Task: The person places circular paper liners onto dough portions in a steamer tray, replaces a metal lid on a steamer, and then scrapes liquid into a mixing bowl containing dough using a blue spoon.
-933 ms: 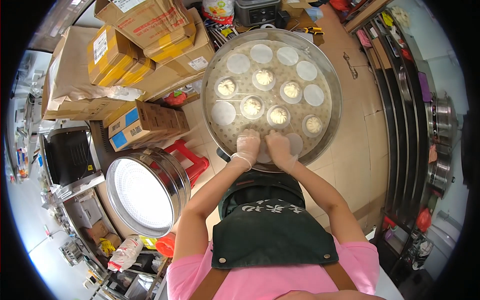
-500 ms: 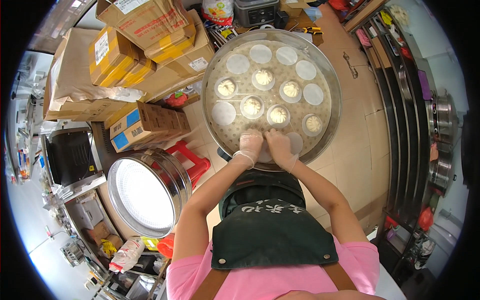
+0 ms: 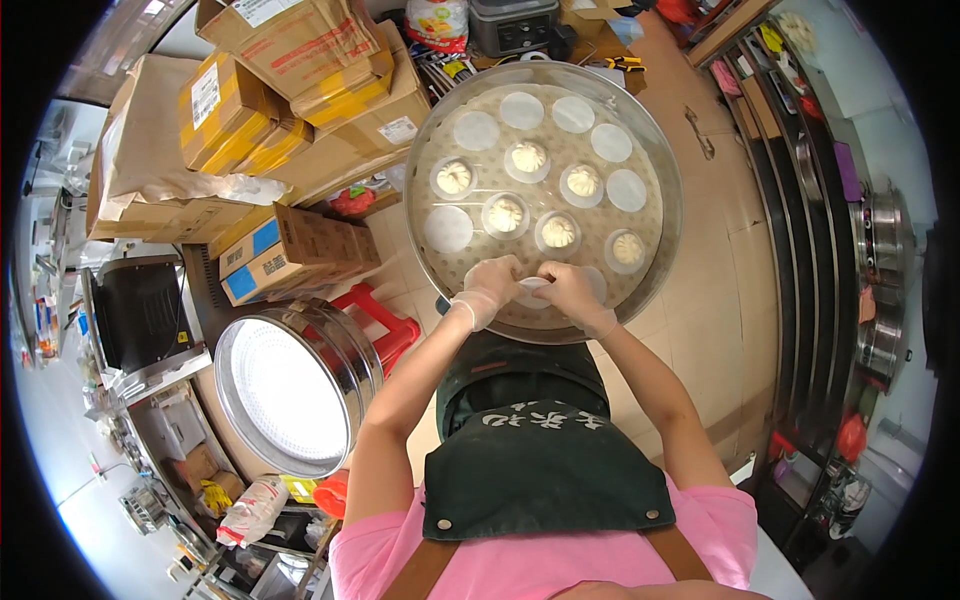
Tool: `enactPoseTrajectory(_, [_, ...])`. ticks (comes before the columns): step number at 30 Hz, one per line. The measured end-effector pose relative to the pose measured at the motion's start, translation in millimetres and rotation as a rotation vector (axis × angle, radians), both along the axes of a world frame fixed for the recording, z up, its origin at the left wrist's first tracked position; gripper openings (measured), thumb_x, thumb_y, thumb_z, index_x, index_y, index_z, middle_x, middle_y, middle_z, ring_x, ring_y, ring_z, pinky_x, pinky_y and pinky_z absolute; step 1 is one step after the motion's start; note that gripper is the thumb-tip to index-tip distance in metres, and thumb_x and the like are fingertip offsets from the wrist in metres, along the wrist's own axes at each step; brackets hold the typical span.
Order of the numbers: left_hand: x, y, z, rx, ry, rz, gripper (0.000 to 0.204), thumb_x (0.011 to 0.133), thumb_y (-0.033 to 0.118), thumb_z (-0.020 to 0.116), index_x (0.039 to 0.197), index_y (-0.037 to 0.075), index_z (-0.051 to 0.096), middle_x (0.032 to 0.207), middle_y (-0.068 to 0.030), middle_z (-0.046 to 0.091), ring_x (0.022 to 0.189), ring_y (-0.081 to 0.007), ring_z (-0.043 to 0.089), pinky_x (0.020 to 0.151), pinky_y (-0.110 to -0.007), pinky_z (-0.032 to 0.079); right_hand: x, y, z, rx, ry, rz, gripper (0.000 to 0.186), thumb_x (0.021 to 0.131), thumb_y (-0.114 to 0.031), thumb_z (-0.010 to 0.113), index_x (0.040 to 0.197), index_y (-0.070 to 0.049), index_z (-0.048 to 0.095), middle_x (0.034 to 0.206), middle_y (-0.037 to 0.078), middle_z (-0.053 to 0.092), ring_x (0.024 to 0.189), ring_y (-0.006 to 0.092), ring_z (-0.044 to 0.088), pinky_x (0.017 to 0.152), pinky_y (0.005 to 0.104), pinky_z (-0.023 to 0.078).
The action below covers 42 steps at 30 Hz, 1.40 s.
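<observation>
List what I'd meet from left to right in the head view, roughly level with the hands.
Black boxy appliance, brown carton with blue tape, left hand, right hand, rightmost pleated bun, dark shelving, shiny steel vessels.

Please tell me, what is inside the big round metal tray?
Round pale papers lie in the tray; six hold pleated buns, several are bare. The left hand and right hand hide part of the near side; what lies beneath them cannot be seen.
</observation>
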<state>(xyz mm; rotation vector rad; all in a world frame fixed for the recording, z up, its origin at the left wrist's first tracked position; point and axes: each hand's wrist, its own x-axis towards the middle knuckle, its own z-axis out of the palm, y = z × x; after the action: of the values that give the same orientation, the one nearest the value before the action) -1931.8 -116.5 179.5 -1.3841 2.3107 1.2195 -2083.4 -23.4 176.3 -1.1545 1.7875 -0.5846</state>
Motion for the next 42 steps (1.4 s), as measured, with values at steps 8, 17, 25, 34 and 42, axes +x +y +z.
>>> enactPoseTrajectory(8, [64,-22,48,-0.564,-0.013,0.15,0.011,0.076,0.02,0.066,0.085,0.015,0.07,0.08,-0.0097,0.068,0.078,-0.0297,0.066,0.069,-0.04,0.051,46,-67,2,-0.235,-0.161,-0.123,0.031,0.077,-0.015,0.074,0.103,-0.002,0.061,0.089,0.014,0.067,0.08,0.0243,0.066,0.071,0.0327,0.05])
enactPoseTrajectory(17, [130,-14,90,-0.44,0.136,0.64,0.016,0.071,0.015,0.074,0.085,0.009,0.07,0.081,-0.0141,0.067,0.074,-0.0301,0.065,0.068,-0.037,0.052,97,-159,-72,-0.291,0.773,0.117,0.02,0.069,-0.009,0.069,0.087,-0.002,0.064,0.082,0.017,0.064,0.072,0.0336,0.066,0.06,0.0433,0.051])
enactPoseTrajectory(25, [145,-14,65,-0.244,0.437,0.725,0.014,0.072,0.001,0.074,0.084,0.003,0.066,0.09,-0.0119,0.068,0.08,-0.0222,0.066,0.073,-0.031,0.051,89,-152,-69,-0.494,0.617,0.104,0.008,0.074,-0.005,0.061,0.082,-0.008,0.064,0.077,0.013,0.064,0.067,0.031,0.065,0.058,0.0407,0.049])
enactPoseTrajectory(34, [118,-27,75,-0.203,0.559,0.538,0.014,0.072,-0.004,0.073,0.08,0.001,0.062,0.125,-0.0148,0.058,0.108,-0.024,0.06,0.087,-0.031,0.049,82,-144,20,-0.457,0.67,0.2,0.009,0.078,-0.005,0.055,0.081,-0.005,0.063,0.076,0.014,0.065,0.066,0.0315,0.065,0.06,0.0413,0.049])
enactPoseTrajectory(42, [124,-12,78,-0.189,0.601,0.601,0.02,0.072,-0.006,0.072,0.082,0.002,0.056,0.126,-0.015,0.058,0.105,-0.0227,0.061,0.087,-0.03,0.05,87,-163,-61,-0.459,0.669,0.1,0.01,0.078,-0.006,0.053,0.078,-0.002,0.062,0.08,0.02,0.064,0.066,0.0365,0.064,0.059,0.0446,0.05])
